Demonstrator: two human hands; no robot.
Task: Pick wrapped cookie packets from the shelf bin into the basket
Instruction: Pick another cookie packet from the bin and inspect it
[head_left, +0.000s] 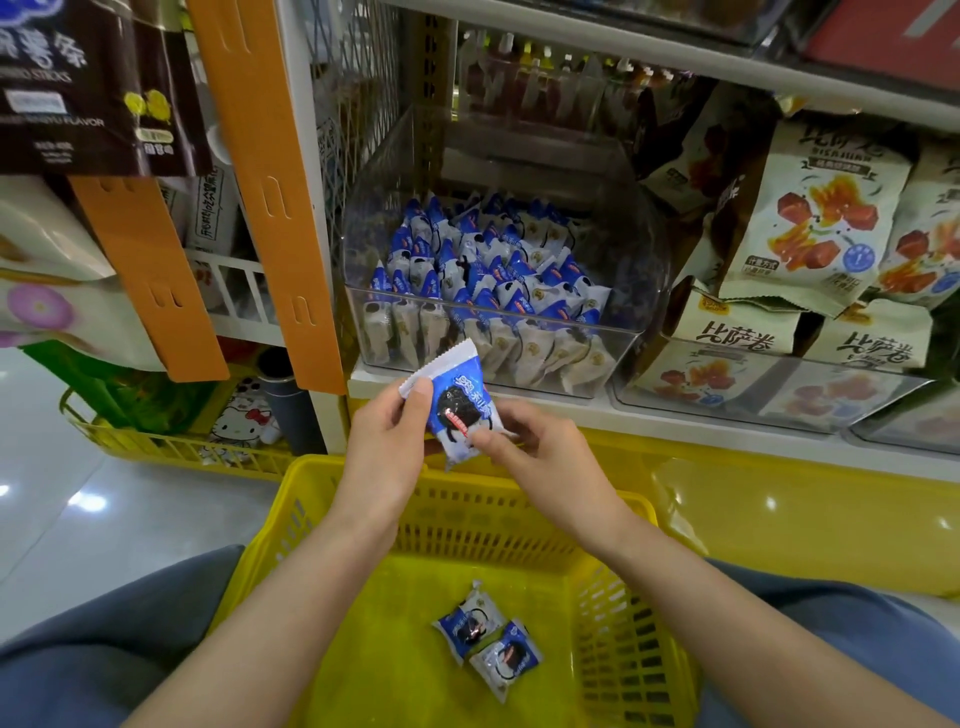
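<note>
A blue and white wrapped cookie packet (460, 402) is held up in front of the shelf edge, above the far rim of the yellow basket (639, 613). My left hand (387, 441) pinches its upper left corner. My right hand (545, 457) pinches its lower right edge. Behind it a clear shelf bin (636, 291) holds several more packets (483, 275) of the same kind. Two packets (488, 642) lie on the basket floor between my forearms.
Pale green snack bags (810, 218) fill clear bins to the right of the cookie bin. Orange hanging strips (270, 192) hang at the left of the shelf post. A second yellow basket (171, 447) with goods stands on the glossy floor at left. My knees flank the basket.
</note>
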